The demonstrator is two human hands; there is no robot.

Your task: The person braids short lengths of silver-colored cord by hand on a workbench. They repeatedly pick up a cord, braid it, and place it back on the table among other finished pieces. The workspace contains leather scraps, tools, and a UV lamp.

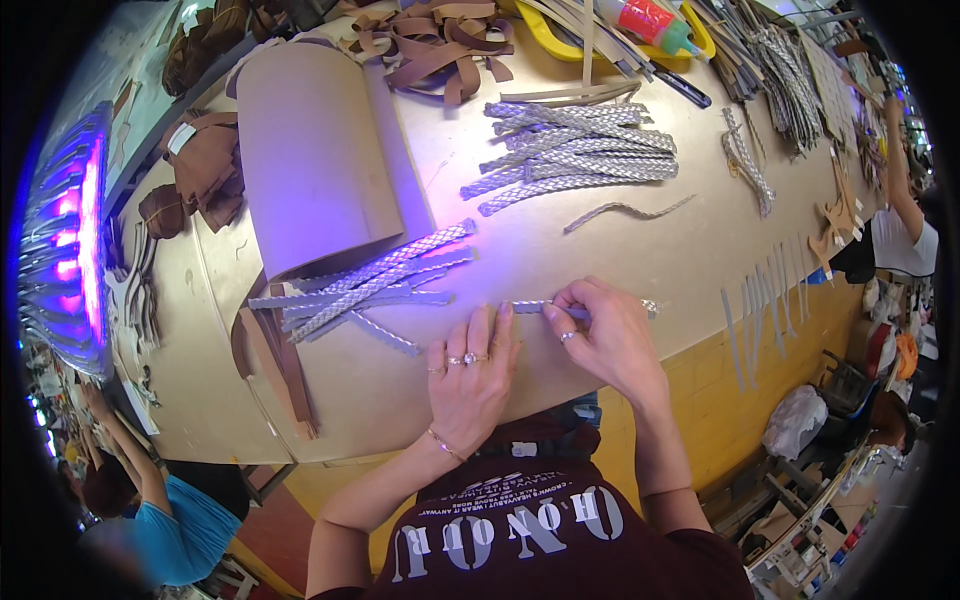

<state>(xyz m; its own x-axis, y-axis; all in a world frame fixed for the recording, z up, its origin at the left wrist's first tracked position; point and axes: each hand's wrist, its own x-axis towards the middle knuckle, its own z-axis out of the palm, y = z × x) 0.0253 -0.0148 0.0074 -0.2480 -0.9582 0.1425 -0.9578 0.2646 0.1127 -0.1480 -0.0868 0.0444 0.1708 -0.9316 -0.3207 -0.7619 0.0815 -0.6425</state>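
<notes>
A silver braided strip (530, 306) lies flat on the tan worktable (380, 400) near its front edge. My left hand (470, 375) rests palm down with its fingertips pressing the strip's left end. My right hand (600, 335) pinches the strip further right, fingers curled over it; the strip's far end (650, 306) shows past the knuckles. Left of my hands lies a fanned pile of similar braided strips (365, 285).
A larger heap of silver braided strips (580, 155) and one loose strip (625, 212) lie behind. A roll of brown card (310, 150), brown leather scraps (430, 45), a yellow tray (560, 35) and thin grey strips (760, 310) surround. A purple-lit machine (70, 240) stands left. Other people work at both sides.
</notes>
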